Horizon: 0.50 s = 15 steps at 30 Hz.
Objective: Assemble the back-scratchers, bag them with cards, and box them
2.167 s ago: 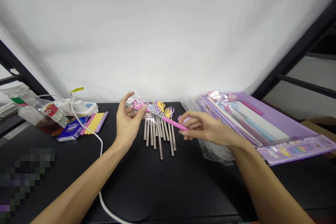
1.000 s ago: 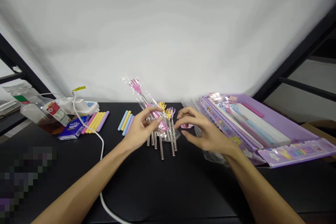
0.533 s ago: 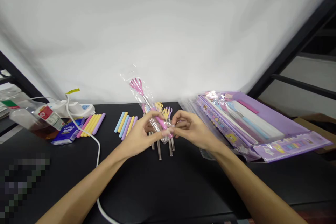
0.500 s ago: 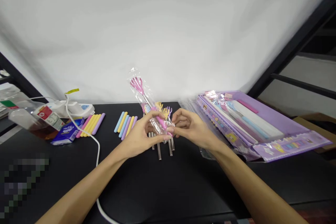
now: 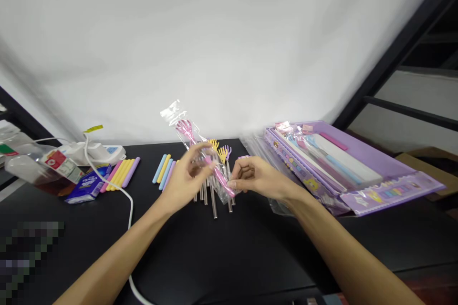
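A pink hand-shaped back scratcher (image 5: 222, 177) lies slanted inside a clear plastic sleeve (image 5: 174, 111), its claw end up to the left and its handle down to the right. My left hand (image 5: 183, 177) is curled around the middle of the sleeved scratcher, thumb in front. At the lower end, my right hand (image 5: 260, 177) pinches the sleeve and handle tip between thumb and fingers. Beneath and behind them, several more back scratchers lie on the black table, with yellow claws (image 5: 222, 154), a purple claw (image 5: 228, 151) and bare metal rods (image 5: 213, 202); my left hand hides part of them.
Two groups of pastel sticks (image 5: 121, 174) (image 5: 162, 169) lie to the left. Beyond them are a blue packet (image 5: 88, 186), a bottle (image 5: 36, 169), a power strip (image 5: 103, 152) and a white cable (image 5: 130, 214). On the right stands a purple display box (image 5: 372, 155) holding wrapped items.
The sleeved scratcher has come down slightly and left. My left fingers have loosened and shifted up along it, and my right hand has moved a little lower at the handle end.
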Each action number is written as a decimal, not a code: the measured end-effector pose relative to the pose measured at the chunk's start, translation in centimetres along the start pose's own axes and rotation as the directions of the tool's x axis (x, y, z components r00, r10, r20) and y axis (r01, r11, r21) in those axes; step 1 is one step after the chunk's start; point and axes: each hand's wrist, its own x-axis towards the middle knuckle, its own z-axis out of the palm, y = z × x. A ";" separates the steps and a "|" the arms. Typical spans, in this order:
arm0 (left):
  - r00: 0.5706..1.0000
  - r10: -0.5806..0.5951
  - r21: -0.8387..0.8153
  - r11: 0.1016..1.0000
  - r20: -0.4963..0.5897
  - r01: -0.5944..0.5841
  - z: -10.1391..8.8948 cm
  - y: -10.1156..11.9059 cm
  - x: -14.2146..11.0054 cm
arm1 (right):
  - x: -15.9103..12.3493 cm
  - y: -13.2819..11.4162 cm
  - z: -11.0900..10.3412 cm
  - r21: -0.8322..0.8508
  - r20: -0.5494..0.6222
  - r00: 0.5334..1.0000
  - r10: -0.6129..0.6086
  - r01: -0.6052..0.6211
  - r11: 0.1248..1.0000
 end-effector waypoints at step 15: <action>0.967 -0.185 -0.156 0.975 -0.177 0.158 -0.2 -1.9 0.6 | -0.9 0.6 -3.2 -0.464 -0.099 0.995 -0.001 -0.045 0.885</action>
